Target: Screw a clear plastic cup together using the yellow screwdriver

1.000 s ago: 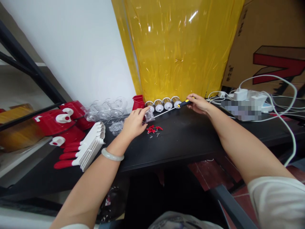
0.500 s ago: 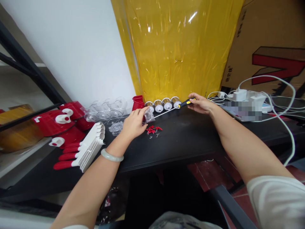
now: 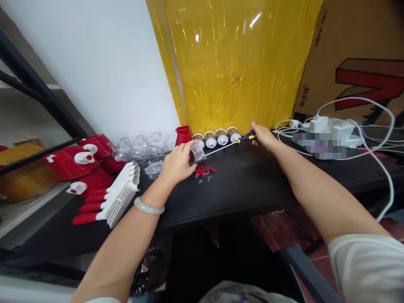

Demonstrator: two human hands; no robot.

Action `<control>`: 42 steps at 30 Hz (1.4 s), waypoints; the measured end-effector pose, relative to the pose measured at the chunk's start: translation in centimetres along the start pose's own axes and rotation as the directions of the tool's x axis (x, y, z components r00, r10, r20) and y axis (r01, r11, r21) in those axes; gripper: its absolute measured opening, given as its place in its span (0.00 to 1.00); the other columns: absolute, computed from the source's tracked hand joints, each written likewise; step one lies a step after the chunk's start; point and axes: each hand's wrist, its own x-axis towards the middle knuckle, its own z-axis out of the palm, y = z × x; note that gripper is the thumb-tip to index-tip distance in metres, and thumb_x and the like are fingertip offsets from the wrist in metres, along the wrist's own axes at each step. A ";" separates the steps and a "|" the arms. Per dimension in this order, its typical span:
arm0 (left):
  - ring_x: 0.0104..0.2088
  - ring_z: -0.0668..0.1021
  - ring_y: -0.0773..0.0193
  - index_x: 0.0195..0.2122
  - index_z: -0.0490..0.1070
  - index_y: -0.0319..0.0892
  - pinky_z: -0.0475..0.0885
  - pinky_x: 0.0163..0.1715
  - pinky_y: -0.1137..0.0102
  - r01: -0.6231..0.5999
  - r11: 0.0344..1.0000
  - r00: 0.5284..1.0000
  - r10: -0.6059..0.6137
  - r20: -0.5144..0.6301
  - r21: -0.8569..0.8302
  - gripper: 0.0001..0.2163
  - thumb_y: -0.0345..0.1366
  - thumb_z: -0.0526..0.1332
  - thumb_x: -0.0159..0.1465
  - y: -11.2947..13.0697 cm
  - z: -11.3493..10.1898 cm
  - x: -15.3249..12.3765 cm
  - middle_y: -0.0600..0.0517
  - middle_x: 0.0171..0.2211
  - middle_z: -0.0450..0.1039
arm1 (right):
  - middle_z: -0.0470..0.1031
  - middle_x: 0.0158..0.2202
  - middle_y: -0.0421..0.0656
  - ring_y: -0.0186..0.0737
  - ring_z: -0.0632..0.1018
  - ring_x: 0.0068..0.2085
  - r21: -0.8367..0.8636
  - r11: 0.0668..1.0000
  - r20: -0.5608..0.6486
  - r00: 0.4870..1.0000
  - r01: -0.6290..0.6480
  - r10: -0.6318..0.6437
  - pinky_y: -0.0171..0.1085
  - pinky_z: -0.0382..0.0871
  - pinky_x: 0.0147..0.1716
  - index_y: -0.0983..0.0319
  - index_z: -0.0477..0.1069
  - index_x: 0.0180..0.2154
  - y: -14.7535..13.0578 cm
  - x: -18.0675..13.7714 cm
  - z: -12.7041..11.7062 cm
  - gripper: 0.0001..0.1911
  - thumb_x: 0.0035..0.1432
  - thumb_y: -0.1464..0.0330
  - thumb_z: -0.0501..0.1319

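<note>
Your left hand (image 3: pixel 178 163) is clamped on a clear plastic housing (image 3: pixel 198 152); your right hand (image 3: pixel 262 135), well apart from it, grips a yellow-and-black screwdriver (image 3: pixel 246 138). This points leftward from your right hand to the housing (I cannot tell where its tip ends). Just right of your left hand, small red parts (image 3: pixel 201 171) and silver screws (image 3: pixel 208 178) lie on the table (image 3: pixel 246 185). Four metallic cylinders (image 3: pixel 210 139) sit beyond, between your hands.
</note>
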 end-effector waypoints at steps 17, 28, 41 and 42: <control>0.56 0.74 0.50 0.68 0.58 0.52 0.73 0.49 0.61 -0.021 1.000 1.000 0.021 0.009 -0.004 0.34 0.39 0.66 0.60 -0.1 0.0 -0.1 0.48 0.56 0.72 | 0.63 0.18 0.34 0.29 0.64 0.16 0.031 0.978 -0.065 0.977 0.205 -0.203 0.31 0.60 0.16 0.59 0.65 0.26 0.2 0.6 0.0 0.17 0.61 0.58 0.66; 0.56 0.74 0.51 0.67 0.60 0.52 0.74 0.47 0.61 -0.025 1.000 1.000 0.025 -0.003 -0.013 0.34 0.40 0.66 0.60 -0.2 -0.1 -0.2 0.49 0.55 0.73 | 0.65 0.26 0.37 0.29 0.67 0.23 0.216 0.970 -0.067 0.993 0.111 -0.099 0.28 0.65 0.19 0.60 0.68 0.29 -0.5 0.1 0.3 0.07 0.53 0.68 0.66; 0.55 0.74 0.50 0.67 0.60 0.52 0.74 0.46 0.61 -0.022 1.000 1.000 0.022 -0.019 -0.004 0.34 0.40 0.67 0.60 -0.2 0.0 -0.2 0.48 0.54 0.73 | 0.59 0.15 0.36 0.32 0.63 0.15 -0.216 0.972 -0.042 0.994 0.092 -0.104 0.35 0.65 0.17 0.59 0.63 0.23 0.1 0.0 -0.5 0.25 0.67 0.50 0.55; 0.55 0.75 0.50 0.67 0.60 0.52 0.74 0.46 0.61 -0.021 1.000 1.000 0.020 -0.017 -0.005 0.34 0.40 0.67 0.60 -0.2 0.0 -0.2 0.49 0.54 0.73 | 0.58 0.15 0.36 0.32 0.63 0.15 -0.220 0.971 -0.049 0.993 0.091 -0.104 0.35 0.66 0.17 0.59 0.63 0.23 0.1 0.0 -0.5 0.25 0.66 0.50 0.57</control>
